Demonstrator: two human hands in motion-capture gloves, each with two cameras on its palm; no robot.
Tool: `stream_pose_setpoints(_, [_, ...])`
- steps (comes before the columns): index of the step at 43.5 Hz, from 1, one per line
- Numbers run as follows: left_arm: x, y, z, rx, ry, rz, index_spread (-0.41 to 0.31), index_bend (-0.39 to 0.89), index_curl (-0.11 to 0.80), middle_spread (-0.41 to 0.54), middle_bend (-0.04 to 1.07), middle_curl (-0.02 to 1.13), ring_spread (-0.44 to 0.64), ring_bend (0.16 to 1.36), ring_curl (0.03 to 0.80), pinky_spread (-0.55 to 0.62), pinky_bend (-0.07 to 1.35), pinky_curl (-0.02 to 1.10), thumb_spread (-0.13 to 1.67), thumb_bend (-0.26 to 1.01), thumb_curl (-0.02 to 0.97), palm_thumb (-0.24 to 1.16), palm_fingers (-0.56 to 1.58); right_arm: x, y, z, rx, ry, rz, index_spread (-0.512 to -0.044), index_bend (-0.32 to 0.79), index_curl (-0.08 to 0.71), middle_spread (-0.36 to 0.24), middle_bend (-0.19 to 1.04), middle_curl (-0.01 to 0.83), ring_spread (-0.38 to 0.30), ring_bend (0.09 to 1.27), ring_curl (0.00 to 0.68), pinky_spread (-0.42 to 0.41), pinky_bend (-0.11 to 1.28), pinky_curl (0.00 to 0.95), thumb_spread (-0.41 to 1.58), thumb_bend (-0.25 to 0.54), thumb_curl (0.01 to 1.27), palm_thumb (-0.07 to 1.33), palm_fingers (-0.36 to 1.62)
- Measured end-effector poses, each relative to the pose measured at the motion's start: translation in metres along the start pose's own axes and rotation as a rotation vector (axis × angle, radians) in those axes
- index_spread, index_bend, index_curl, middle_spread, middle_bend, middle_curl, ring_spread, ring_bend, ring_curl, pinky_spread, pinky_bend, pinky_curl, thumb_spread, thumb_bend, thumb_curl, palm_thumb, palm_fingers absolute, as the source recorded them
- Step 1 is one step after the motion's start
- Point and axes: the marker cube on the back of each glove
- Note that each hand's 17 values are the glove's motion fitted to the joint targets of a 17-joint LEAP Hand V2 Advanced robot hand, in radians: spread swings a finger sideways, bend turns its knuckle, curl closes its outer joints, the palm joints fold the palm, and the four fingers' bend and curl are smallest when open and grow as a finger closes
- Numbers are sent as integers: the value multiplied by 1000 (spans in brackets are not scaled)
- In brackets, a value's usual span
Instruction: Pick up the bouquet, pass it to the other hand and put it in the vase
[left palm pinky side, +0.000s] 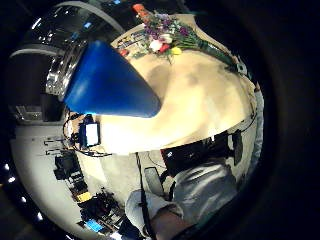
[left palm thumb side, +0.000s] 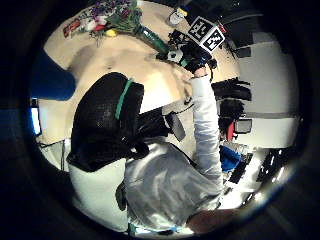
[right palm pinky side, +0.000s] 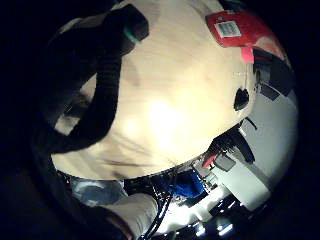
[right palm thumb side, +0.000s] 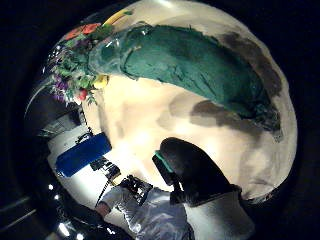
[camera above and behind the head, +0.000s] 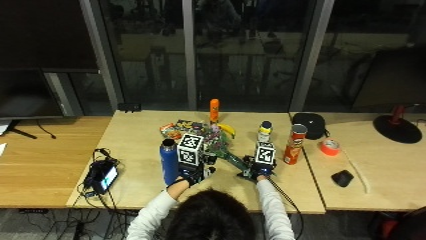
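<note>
The bouquet (camera above and behind the head: 223, 150), flowers in a green wrap, lies on the table between my hands, blooms towards the far side. My right hand (camera above and behind the head: 255, 173) hovers at its stem end. In the right thumb side view the wrap (right palm thumb side: 190, 60) fills the picture, and bare table separates it from my thumb (right palm thumb side: 192, 172). My left hand (camera above and behind the head: 192, 175) is beside the blue vase-like bottle (camera above and behind the head: 168, 162), which looms close to that palm (left palm pinky side: 107, 82); it holds nothing. The left thumb side view shows the bouquet (left palm thumb side: 115, 17) with the right hand (left palm thumb side: 197, 60) at its stems.
Behind the bouquet are an orange bottle (camera above and behind the head: 214, 111), a banana (camera above and behind the head: 228, 130) and snack packets (camera above and behind the head: 176, 129). A white bottle (camera above and behind the head: 265, 132) and red can (camera above and behind the head: 291, 145) stand to the right. A tape roll (camera above and behind the head: 329, 146), a mouse (camera above and behind the head: 342, 178) and a device (camera above and behind the head: 103, 175) lie farther out.
</note>
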Motion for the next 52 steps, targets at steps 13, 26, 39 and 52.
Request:
stream_pose_setpoints(13, [-2,0,1,-4,8,6,36,176,377,214,177,326,379,428,265,345,190,351,1209,-17,302,342,360,0,-7,9,45,60,61,-153,107,137,36,329,382,17,681,331,225,729,323,1004,4,349,546,473])
stream_pose_setpoints(26, [0,-1,-1,2,12,17,36,178,381,213,177,327,383,426,268,347,187,346,1209,-17,302,342,359,-10,-4,9,18,86,64,-224,274,281,-115,326,414,-164,536,332,-60,554,299,1010,54,377,801,955])
stream_pose_setpoints(39, [-4,-4,-5,0,-2,-6,36,176,382,213,180,328,384,423,270,347,187,342,1210,-17,304,336,361,-4,-18,3,202,48,75,-244,160,358,-197,453,503,-227,695,434,-260,607,371,1098,92,381,966,1391])
stream_pose_setpoints(52, [-2,-16,-25,-36,65,13,28,180,386,213,179,330,383,415,270,345,187,341,1211,-17,306,334,369,0,-14,-24,632,-134,26,-235,435,487,-188,778,647,-201,958,562,-222,739,479,1116,-14,338,869,1487])
